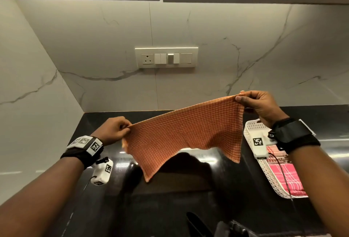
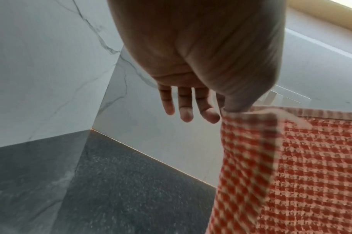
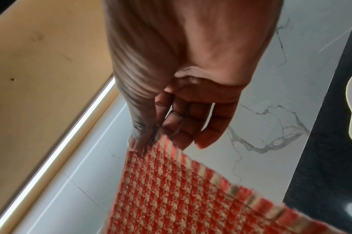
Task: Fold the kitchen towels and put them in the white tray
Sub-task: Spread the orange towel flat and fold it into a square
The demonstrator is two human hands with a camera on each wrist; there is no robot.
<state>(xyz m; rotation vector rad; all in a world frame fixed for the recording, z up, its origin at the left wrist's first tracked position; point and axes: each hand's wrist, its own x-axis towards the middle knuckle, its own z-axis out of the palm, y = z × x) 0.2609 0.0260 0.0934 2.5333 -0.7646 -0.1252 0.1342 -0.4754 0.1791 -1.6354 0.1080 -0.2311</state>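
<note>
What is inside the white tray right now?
The white tray holds a pink checked towel, with another checked cloth behind it. The right hand, its wrist and camera cover the tray's middle, so nothing more can be told.

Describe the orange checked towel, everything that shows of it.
The orange checked towel is woven cloth in a small orange-and-pale check with a striped hem along its edge. It hangs in the air above the black counter, stretched between two top corners and touching nothing else. The left hand pinches one corner, the right hand pinches the other, held higher, so the top edge slopes. The lower edge sags unevenly, with one bottom corner dangling lowest. It is not yet folded.
</note>
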